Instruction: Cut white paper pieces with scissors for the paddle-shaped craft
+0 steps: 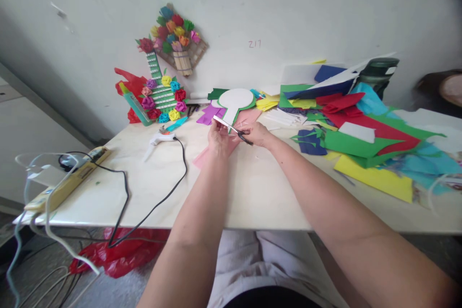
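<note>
My right hand [257, 134] is closed on a pair of scissors [245, 140] with dark handles, its blades pointing left toward my other hand. A narrow white strip, seemingly paper [220, 120], is pinched in my left hand [218, 137], and the blades meet or pass close by it; which, I cannot tell. Beneath both hands lies pink paper [202, 158]. Just beyond them is a white cutout with a round top and a stem [235, 100], edged in green. Small white scraps lie near the scissors.
A white glue gun [160, 139] trails a black cord toward a power strip [68, 187] at left. Flower crafts [164, 96] lean on the wall. Coloured paper sheets [375, 142] crowd the right side, with a dark green bottle [377, 74] behind. A table edge runs before my lap.
</note>
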The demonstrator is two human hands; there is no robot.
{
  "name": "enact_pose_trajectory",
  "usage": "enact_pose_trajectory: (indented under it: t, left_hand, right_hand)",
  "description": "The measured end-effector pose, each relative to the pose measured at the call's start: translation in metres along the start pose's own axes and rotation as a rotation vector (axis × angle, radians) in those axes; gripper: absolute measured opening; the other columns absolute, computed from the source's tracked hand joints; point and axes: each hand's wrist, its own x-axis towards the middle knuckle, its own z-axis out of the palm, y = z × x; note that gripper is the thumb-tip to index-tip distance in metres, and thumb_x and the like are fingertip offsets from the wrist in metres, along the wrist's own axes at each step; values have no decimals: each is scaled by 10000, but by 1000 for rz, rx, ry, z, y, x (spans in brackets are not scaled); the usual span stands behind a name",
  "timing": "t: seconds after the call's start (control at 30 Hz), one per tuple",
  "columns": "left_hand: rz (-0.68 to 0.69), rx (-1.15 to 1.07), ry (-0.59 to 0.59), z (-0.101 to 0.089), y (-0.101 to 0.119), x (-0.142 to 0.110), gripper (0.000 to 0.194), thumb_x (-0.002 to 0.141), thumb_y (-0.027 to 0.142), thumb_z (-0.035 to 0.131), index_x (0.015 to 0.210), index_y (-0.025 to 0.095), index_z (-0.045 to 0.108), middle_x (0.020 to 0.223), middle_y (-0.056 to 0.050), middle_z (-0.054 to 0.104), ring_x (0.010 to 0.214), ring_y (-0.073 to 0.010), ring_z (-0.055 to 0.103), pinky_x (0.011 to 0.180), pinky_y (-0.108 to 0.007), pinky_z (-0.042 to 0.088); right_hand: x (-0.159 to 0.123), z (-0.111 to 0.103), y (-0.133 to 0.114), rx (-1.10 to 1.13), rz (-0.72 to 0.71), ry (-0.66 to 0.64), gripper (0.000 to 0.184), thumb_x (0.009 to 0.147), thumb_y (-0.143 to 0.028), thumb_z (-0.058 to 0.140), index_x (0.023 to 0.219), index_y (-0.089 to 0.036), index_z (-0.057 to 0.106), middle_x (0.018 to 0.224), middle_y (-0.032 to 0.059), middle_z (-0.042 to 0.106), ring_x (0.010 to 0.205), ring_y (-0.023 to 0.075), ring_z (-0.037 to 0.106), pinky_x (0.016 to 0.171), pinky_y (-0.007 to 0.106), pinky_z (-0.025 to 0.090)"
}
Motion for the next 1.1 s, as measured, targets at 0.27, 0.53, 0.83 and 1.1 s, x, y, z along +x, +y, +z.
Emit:
enact_pose_trajectory:
  t: [0.27, 0.53, 0.83, 1.1]
  left_hand:
    - [106, -71, -52, -4, -4, 4, 120, 807, 119, 468, 737, 163, 555, 608, 10, 575, 586, -71, 580, 562, -152, 442]
    - [125, -14, -42, -2, -6, 0, 188, 776, 43, 485, 618, 135, 526, 545, 38, 523, 477, -30, 505, 529, -137, 404]
    - [145, 44, 0, 1, -16, -5, 141, 731, 151, 583, 633, 141, 483, 513, 61, 478, 440, -27, 467, 512, -156, 378]
    - [180, 71, 43, 2, -24, -1, 262, 656, 305, 664, 646, 162, 445, 496, 71, 446, 431, -41, 455, 488, -174, 359]
  right_hand:
    - [-2, -7, -6, -159, -4, -16, 359, 634, -505, 570, 907, -297, 671, 787, -33, 666, 752, 135, 567, 564, 209, 332]
    - [-4, -7, -8, -253, -34, -39, 390, 658, -569, 525, 944, -335, 649, 856, -36, 661, 786, 147, 574, 603, 224, 356]
    - [-3, -5, -8, -280, -10, -56, 437, 686, -618, 451, 980, -352, 634, 877, -34, 655, 792, 150, 572, 585, 224, 345]
    - [-3, -4, -15, -262, 14, -59, 424, 716, -579, 443, 1018, -340, 620, 949, -33, 650, 839, 143, 570, 612, 210, 361]
